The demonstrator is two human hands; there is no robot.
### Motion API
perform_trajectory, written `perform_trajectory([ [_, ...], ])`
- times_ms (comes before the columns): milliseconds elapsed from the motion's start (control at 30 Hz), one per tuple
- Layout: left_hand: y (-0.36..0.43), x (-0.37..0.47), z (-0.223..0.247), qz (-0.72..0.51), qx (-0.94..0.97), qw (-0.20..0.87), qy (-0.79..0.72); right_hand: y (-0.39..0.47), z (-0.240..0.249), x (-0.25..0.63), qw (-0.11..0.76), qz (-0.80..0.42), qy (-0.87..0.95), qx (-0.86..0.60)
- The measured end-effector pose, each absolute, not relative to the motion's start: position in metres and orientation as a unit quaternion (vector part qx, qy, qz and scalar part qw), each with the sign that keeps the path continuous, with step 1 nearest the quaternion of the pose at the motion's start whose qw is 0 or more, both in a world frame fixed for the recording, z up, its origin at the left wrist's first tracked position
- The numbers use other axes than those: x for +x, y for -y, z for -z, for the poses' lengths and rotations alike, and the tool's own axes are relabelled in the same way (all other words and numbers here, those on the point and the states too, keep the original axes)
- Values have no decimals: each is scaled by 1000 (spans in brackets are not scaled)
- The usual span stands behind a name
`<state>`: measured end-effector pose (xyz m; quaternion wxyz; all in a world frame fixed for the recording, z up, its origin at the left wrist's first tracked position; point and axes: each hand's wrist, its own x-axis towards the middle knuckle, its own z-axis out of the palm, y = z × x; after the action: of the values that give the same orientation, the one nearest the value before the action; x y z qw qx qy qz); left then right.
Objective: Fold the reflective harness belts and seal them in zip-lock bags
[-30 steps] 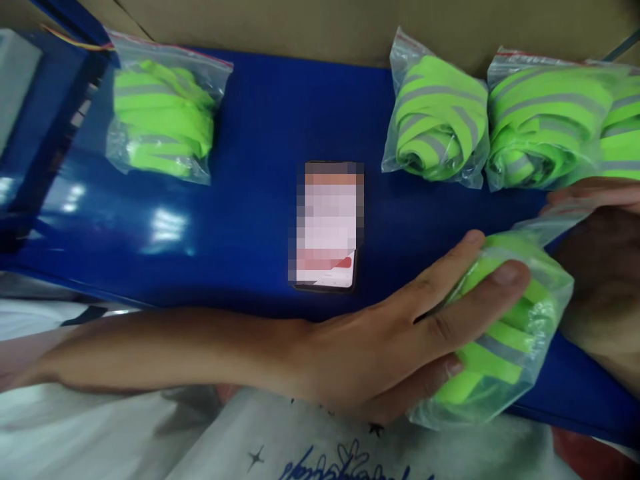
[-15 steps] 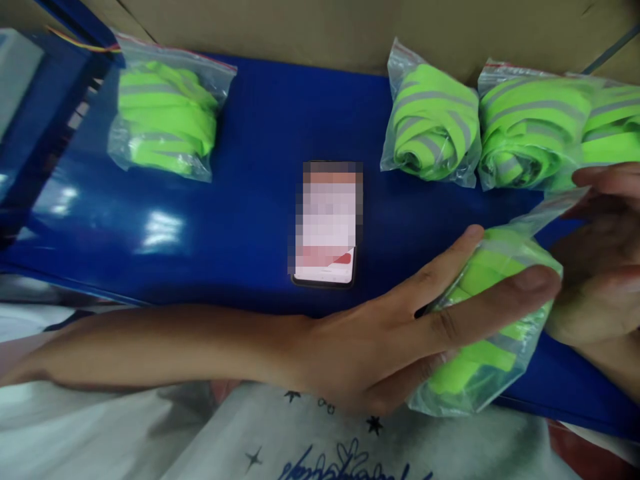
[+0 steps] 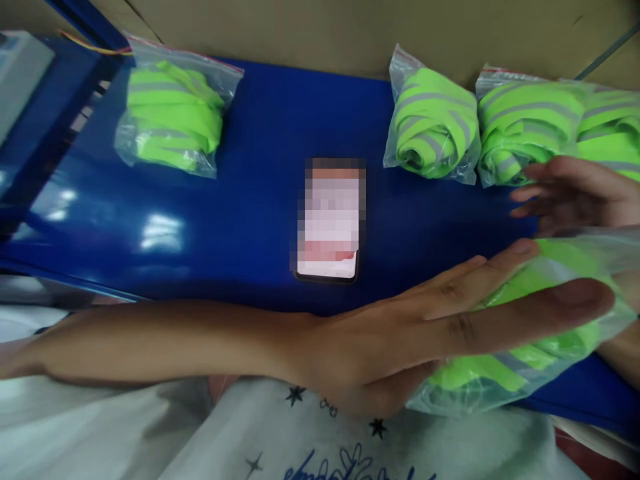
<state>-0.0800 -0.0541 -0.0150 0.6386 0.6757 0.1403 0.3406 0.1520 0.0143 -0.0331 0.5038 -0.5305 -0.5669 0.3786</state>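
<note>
My left hand [image 3: 380, 353] reaches in from the left and grips a clear zip bag [image 3: 525, 383] of bright green webbing with grey stripes. Its fingers lie along both sides of the bag, which is tilted at the table's front edge. Partly behind that bag, my right hand [image 3: 580, 193] is raised with loosely bent fingers apart and nothing visible in them. Its wrist is hidden by the bag. The right fingertips are nearest to another filled bag [image 3: 530, 127] at the back.
A phone [image 3: 327, 270] with a lit, blurred screen lies mid-table. More bags of green webbing stand along the back, one at the left [image 3: 173, 120] and one right of centre [image 3: 435, 127]. A grey box [image 3: 23, 80] stands far left on the blue table [image 3: 240, 220].
My left hand and its bag have shifted to the right, and the bag now tilts more. My right hand has moved up and away from the bag's side.
</note>
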Motion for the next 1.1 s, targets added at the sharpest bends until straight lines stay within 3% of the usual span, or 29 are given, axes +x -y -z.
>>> perform_trajectory([
  [133,50,-85,15,-281,713,621,-165,-14,34,154,476,-478,518,-526],
  [367,47,-88,20,-259,697,640,-195,-25,47,168,544,-448,477,-526],
  [1100,46,-84,28,-280,646,670,-235,-21,39,171,465,-381,568,-562],
])
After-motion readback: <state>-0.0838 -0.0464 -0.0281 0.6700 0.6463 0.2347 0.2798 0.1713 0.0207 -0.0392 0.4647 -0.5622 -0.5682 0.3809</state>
